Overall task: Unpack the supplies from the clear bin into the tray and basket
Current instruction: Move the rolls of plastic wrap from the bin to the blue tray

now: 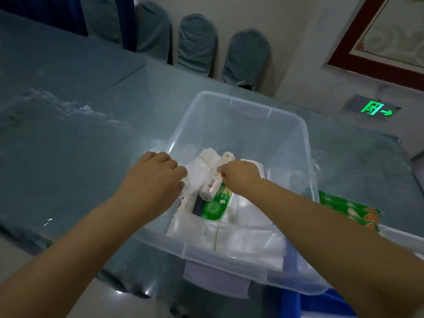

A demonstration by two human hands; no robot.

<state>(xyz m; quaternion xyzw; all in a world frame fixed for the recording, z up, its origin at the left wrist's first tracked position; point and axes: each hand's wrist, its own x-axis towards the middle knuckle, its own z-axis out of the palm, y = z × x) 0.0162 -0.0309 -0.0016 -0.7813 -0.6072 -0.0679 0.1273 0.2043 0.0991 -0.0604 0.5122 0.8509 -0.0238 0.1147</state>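
Note:
The clear bin [286, 138] stands on the table in front of me. Inside lie a white roll [215, 180], a green box [216, 206], and white plastic bags [241, 235]. My right hand [241, 177] reaches into the bin and pinches the white roll near its middle. My left hand [153, 180] is at the bin's left wall, fingers curled down over white packages; what it grips is hidden. A second green box [351, 210] lies to the right of the bin, outside it.
A blue container edge [321, 304] shows under the bin at the bottom right. A teal cloth under clear plastic film covers the table [68, 134]. Covered chairs [197, 42] line the far side. A lit exit sign [374, 109] is on the wall.

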